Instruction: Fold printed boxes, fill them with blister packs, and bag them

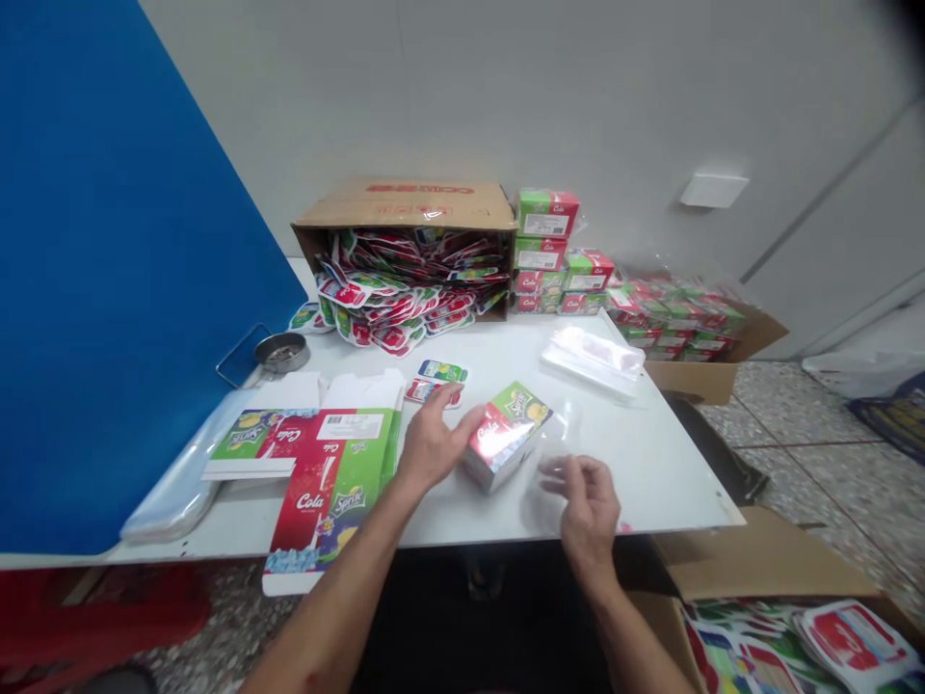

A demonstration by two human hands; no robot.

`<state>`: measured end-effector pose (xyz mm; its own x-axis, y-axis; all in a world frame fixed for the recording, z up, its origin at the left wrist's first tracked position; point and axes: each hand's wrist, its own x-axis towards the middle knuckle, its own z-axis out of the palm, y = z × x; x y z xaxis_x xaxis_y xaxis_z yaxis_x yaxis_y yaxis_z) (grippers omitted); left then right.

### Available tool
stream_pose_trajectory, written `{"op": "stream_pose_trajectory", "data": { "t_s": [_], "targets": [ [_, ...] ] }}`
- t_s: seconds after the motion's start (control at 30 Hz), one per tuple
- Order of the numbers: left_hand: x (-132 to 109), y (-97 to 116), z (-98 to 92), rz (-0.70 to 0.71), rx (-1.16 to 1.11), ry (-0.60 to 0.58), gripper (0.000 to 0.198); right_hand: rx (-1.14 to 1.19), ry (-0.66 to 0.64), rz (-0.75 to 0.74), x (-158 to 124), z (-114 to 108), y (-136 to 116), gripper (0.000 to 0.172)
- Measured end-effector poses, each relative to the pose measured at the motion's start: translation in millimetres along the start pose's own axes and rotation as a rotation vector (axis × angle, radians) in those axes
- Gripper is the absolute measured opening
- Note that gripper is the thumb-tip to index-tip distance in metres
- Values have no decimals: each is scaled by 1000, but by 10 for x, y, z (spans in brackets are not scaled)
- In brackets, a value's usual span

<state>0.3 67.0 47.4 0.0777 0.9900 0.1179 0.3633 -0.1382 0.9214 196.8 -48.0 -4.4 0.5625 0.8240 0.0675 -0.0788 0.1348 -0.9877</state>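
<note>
Head view, one white surface [650,453] with goods for packing. Item, centre of frame: small printed box [506,436], red Cola face and green Sprite face, lying tilted on the surface between the two hands. Left hand [434,441]: fingers loosely spread and flat, thumb against the box's left side, fingertips near two small printed cards [437,379] just above it; nothing gripped. Right hand [589,501]: lower right of the box and apart from it, fingers half curled and blurred; a faint sheen of clear film [560,434] lies between it and the box, and whether the fingers pinch that film cannot be told. Item, left of centre: flat carton blanks [322,472], same Cola and Sprite print, stacked, the lowest one overhanging the near edge. Item, upper centre: open cardboard box [409,204] on its side, spilling die-cut printed pieces [390,308]. Item, right of it: stacked finished boxes [547,241] against the wall. Item, right of centre: pile of clear plastic bags [594,360]. Item, upper right: second cardboard carton [712,376] off the surface's edge, filled with finished boxes. Item, lower right corner: third carton [729,569] on the floor with printed pieces. Item, left: small metal dish [281,353] beside a blue panel [108,270].
</note>
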Motion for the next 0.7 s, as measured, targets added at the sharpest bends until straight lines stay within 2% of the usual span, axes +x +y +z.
{"op": "stream_pose_trajectory", "data": {
  "t_s": [0.03,0.17,0.23,0.3,0.37,0.43,0.5,0.57,0.63,0.7],
  "targets": [
    [6,-26,30,-30,-35,30,57,7,45,-8,89,-59,-5,24],
    [-46,-117,280,-129,-372,-49,42,-50,152,-90,609,-179,-54,31],
    [14,-134,399,-153,-521,-58,39,-63,81,-97,823,-103,-79,33],
    [145,-135,468,-199,-600,-103,38,-59,-52,-60,926,29,-90,34],
    [286,-131,479,-236,-614,-164,39,-88,-133,-52,920,132,-88,35],
    [374,-125,433,-230,-601,-174,41,-113,-142,-69,871,138,-95,34],
    [382,-95,341,-170,-546,-92,42,-107,-117,-82,860,35,-154,33],
    [335,-3,216,-56,-423,78,39,-93,-113,-97,924,-135,-307,34],
    [278,175,90,76,-283,240,33,-100,-155,-131,1043,-313,-557,35],
    [234,427,10,202,-203,234,31,-98,-228,-160,1163,-458,-861,36]
  ]
}}
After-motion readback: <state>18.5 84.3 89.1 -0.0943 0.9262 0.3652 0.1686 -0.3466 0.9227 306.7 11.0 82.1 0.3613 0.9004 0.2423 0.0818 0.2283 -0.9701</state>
